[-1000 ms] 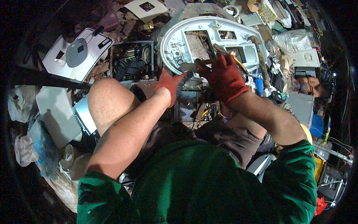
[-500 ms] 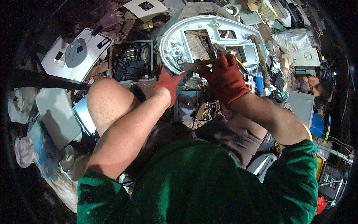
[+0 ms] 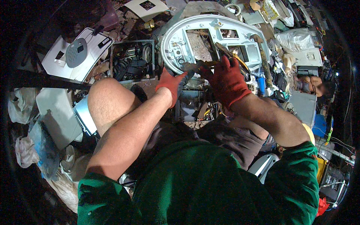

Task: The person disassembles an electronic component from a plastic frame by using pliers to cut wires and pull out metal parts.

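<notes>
A large, light grey rounded plastic panel with rectangular cut-outs lies in front of me. My left hand, in a red glove with dark fingertips, is closed at the panel's lower left rim, thumb pointing right; what its fingers grip is hidden. My right hand, gloved in the same red, is by the panel's lower edge. Its fingers are curled round a dark, narrow piece that reaches toward the left hand; its kind cannot be made out. Just beyond the right fingers, a yellow handle-like strip lies across the panel.
An open metal frame with dark parts stands left of the panel. Farther left is a white panel with a grey cover. Wires and small scraps lie below my hands. Piled scrap is at right, where another person is partly visible.
My right hand's fingers have shifted slightly downward, and more of the yellow strip beyond them shows. The left hand stays almost where it was.
</notes>
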A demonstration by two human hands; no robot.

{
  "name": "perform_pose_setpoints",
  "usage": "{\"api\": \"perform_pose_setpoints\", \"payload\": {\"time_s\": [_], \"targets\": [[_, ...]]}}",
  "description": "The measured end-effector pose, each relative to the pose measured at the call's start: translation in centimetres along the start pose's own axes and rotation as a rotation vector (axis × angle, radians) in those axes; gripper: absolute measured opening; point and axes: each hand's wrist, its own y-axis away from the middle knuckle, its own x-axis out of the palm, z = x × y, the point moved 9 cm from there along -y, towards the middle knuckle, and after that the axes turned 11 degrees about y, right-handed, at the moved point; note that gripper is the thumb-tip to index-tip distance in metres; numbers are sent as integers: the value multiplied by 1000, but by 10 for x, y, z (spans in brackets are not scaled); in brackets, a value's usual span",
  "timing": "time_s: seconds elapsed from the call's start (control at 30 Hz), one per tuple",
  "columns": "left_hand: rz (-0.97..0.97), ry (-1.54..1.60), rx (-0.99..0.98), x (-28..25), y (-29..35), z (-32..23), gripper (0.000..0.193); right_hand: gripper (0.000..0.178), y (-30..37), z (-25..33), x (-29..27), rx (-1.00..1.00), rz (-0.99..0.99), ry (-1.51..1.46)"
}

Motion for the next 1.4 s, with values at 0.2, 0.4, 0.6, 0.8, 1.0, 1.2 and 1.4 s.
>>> {"api": "perform_pose_setpoints", "payload": {"time_s": [0.2, 0.4, 0.6, 0.8, 1.0, 1.2, 1.4], "targets": [[18, 81, -16, 0, -2, 7, 60, 62, -2, 0, -1, -13, 65, 31], [-7, -12, 23, 1, 1, 0, 61, 55, -3, 2, 9, -34, 93, 34], [64, 89, -1, -1, -4, 8, 63, 48, -7, 4, 11, -71, 117, -61], [76, 24, -8, -2, -7, 16, 67, 55, -6, 2, 12, -16, 75, -16], [-14, -83, -89, 3, 13, -3, 67, 57, -10, -1, 25, -107, -63, -34], [-6, -119, -45, 1, 11, -8, 72, 46, -25, -10, 10, -214, -202, -28], [-22, -94, -43, -1, 4, 0, 76, 44, -47, -25, 11, -351, -186, 208]]}}
